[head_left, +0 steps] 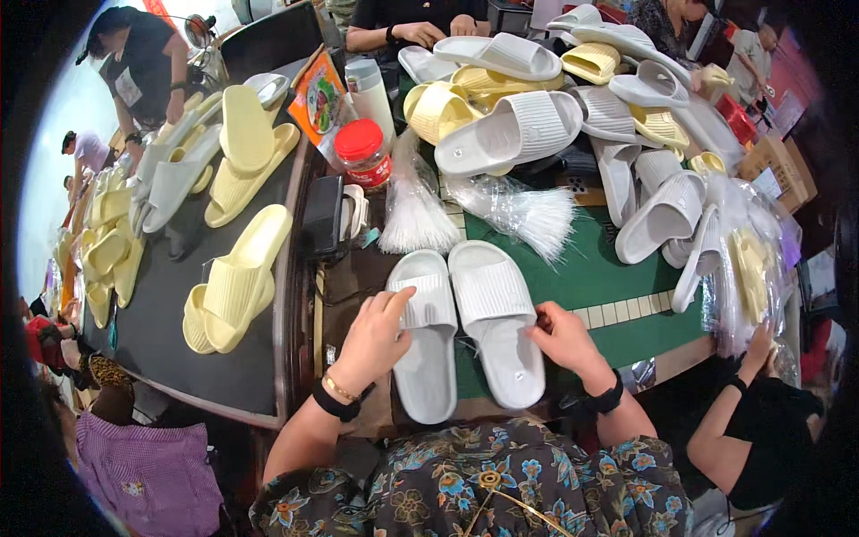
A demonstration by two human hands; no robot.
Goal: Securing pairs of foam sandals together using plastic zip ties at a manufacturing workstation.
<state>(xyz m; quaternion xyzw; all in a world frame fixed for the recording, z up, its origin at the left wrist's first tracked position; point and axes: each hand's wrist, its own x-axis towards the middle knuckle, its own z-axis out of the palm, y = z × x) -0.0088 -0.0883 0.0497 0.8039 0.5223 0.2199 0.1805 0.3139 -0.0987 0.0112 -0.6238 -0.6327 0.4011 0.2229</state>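
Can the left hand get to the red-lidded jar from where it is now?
Probably yes. The left hand rests on the left white slipper; the red-lidded jar stands farther up the table, and only a low black box lies beside the path, so a forward stretch looks unobstructed.

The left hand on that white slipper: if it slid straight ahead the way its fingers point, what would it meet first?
Probably the bundle of clear plastic ties beyond the left slipper; left hand points up-right, though depth is unclear.
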